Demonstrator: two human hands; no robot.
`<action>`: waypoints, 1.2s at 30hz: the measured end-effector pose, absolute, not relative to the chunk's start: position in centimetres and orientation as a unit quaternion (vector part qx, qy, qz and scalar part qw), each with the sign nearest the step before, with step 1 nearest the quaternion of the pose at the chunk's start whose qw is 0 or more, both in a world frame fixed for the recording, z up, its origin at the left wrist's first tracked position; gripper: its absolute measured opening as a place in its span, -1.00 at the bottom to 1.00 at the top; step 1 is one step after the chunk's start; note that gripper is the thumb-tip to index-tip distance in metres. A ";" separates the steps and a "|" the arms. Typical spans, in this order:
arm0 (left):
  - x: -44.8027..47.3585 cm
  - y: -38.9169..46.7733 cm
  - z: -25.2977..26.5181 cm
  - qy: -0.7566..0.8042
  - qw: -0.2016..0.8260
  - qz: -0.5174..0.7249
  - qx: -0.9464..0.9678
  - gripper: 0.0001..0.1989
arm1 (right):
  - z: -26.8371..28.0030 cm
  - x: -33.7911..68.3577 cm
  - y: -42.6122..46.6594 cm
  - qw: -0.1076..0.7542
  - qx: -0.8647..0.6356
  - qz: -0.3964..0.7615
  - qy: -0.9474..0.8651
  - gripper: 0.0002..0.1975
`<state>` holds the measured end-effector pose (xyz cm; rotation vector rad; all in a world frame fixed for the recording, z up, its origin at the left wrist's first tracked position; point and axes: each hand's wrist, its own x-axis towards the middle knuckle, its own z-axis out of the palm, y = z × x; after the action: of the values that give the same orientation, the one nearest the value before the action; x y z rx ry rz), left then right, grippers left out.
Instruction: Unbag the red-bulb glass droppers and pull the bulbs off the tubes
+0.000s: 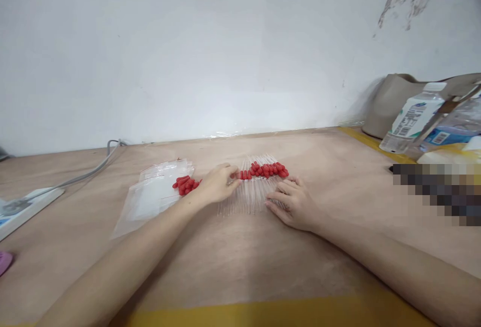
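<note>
A row of thin clear plastic sticks or tubes (246, 199) lies side by side on the table. Small red, rounded pieces (268, 169) rest across them, several lined up at the left and the others heaped to the right. My left hand (218, 184) is at the row's left end, thumb and index finger closed together beside the leftmost red pieces; what is between the fingertips is too small to make out. At the right end, my right hand (293, 204) lies with its fingers apart and bent, fingertips touching the clear sticks. More red pieces (185, 184) sit left of my left hand, partly hidden by it.
Clear plastic bags (150, 191) lie flat under the left red pieces. A power strip (33, 209) with a grey cable (92, 172) is at far left. A bottle (413, 116) and a grey-brown container (383, 104) stand at back right. Yellow tape (240, 314) runs along the front edge.
</note>
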<state>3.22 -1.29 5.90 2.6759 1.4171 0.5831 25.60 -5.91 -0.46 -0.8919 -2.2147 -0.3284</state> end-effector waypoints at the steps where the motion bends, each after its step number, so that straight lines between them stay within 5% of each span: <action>1: 4.1 -0.7 5.6 0.458 0.033 0.181 0.870 -0.83 | -0.7 25.9 -5.9 0.367 -0.347 -0.129 -0.853 -0.79; 11: 9.2 4.6 4.3 0.544 0.027 0.152 0.825 -0.56 | -0.4 26.8 -5.5 0.396 -0.381 -0.137 -0.824 -0.76; 23: 7.2 1.2 4.9 0.514 -0.079 0.185 0.834 -0.67 | -0.5 27.0 -5.3 0.441 -0.397 -0.153 -0.791 -0.87; 26: 4.3 -2.0 4.7 0.447 -0.111 0.189 0.867 -0.70 | 0.2 26.8 -5.5 0.473 -0.379 -0.179 -0.775 -0.71; 30: 1.1 -5.7 4.1 0.301 -0.156 0.177 0.924 -0.76 | 1.5 25.9 -5.8 0.410 -0.313 -0.209 -0.831 -0.48; 36: -0.8 -7.4 3.2 0.226 -0.173 0.194 0.939 -0.80 | 1.2 24.4 -5.7 0.355 -0.233 -0.201 -0.883 -0.77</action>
<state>-0.76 -7.36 3.17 3.3263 0.7999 0.6882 24.41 -5.71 1.20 -0.6026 -2.2822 -0.5189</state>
